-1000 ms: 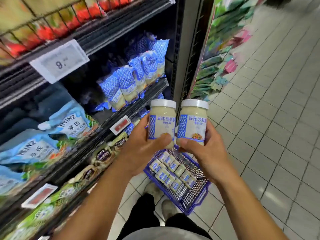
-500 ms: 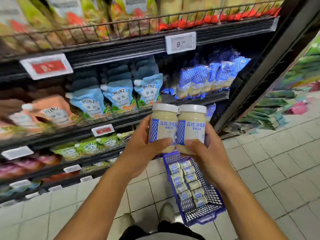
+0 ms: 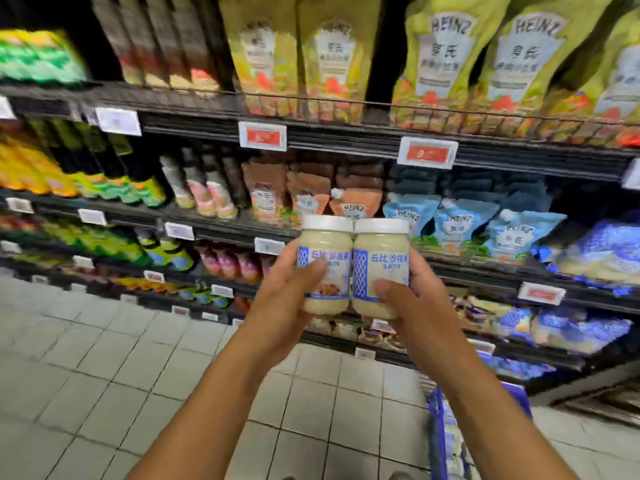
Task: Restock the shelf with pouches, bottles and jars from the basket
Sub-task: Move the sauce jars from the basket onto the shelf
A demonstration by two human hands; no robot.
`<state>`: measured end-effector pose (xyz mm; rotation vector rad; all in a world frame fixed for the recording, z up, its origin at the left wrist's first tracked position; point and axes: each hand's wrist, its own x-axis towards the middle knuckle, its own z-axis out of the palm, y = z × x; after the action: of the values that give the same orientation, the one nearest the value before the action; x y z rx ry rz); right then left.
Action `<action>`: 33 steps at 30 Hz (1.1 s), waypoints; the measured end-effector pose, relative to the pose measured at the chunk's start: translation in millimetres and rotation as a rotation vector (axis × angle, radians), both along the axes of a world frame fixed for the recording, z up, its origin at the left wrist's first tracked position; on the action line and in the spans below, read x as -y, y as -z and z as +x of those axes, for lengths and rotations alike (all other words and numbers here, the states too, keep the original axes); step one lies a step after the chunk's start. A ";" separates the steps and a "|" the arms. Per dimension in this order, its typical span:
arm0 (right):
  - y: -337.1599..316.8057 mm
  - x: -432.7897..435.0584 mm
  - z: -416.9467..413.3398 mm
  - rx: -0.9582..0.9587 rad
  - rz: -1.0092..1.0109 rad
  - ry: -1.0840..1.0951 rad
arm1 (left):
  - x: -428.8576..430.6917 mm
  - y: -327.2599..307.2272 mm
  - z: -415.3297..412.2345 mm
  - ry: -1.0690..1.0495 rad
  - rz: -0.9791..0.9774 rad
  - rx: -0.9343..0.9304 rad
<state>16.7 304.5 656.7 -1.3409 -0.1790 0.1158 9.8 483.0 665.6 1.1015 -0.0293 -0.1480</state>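
Note:
I hold two white-lidded jars of pale dressing side by side and upright in front of the shelf. My left hand (image 3: pixel 287 299) grips the left jar (image 3: pixel 325 251), thumb across its blue label. My right hand (image 3: pixel 412 306) grips the right jar (image 3: pixel 381 258) the same way. The jars touch each other. The blue wire basket (image 3: pixel 437 431) stands on the floor at the lower right, mostly hidden behind my right forearm, with several more jars inside.
The black shelf (image 3: pixel 346 136) runs across the view with price tags on its edges. It holds blue Heinz pouches (image 3: pixel 460 226), orange pouches (image 3: pixel 353 206), yellow-green pouches (image 3: pixel 446 57) and dark bottles (image 3: pixel 110 157). Pale floor tiles (image 3: pixel 104 368) fill the lower left.
The view has swung left and upward along the shelf. Both jars have risen with my hands. The basket has slid to the lower right edge of the view.

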 end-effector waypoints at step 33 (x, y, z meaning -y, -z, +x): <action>-184.7 -266.9 169.9 0.412 0.015 -0.321 | -248.6 -169.1 120.8 -0.446 0.123 0.485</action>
<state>186.5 571.4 841.4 -1.3012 -0.7422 0.1061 130.6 731.6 834.7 1.2188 -0.2082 0.5250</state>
